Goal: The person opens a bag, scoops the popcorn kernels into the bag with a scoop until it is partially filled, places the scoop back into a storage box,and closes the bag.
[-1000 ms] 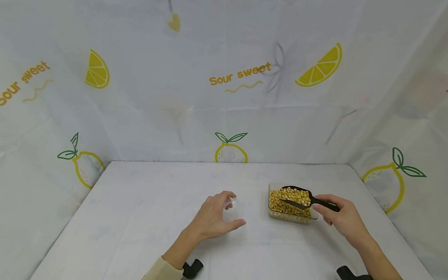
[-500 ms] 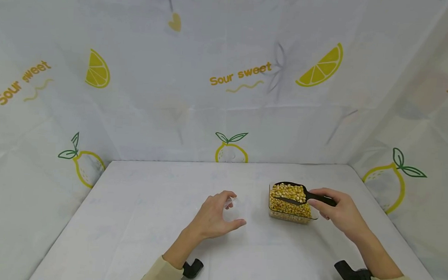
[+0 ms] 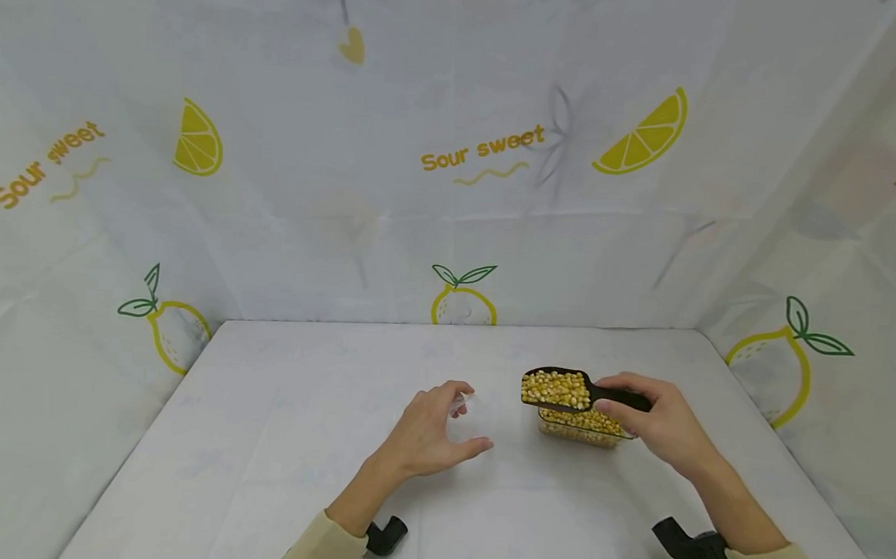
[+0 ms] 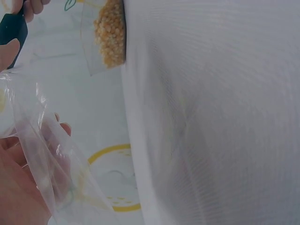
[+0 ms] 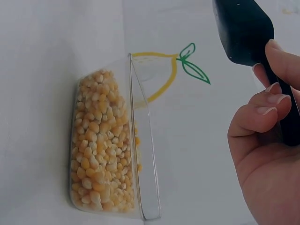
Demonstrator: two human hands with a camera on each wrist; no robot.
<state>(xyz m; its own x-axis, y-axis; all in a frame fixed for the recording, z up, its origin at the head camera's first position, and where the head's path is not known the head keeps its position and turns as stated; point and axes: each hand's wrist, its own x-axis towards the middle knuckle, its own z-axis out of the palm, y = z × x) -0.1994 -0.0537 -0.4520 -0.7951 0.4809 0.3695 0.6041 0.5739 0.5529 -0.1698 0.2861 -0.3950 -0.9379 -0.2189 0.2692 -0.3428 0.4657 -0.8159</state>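
Note:
My right hand grips the handle of a black scoop, thumb on top. Yellow corn kernels heap its bowl, which sits over the left part of a clear rectangular container. More kernels fill this container; in the right wrist view the scoop is raised well above its rim. To the left, my left hand holds a thin clear plastic bag, thumb and curved fingers spread wide apart with the film stretched between them. Most of the bag is hidden by the hand in the head view.
A white cloth covers the table. Behind it and on both sides hang white sheets printed with lemons and lettering. A black wrist mount sits on the left wrist, another black mount on the right.
My right hand has lifted the loaded scoop out of the kernels and moved it left, past the container's left edge. My left hand has stayed in place with the bag.

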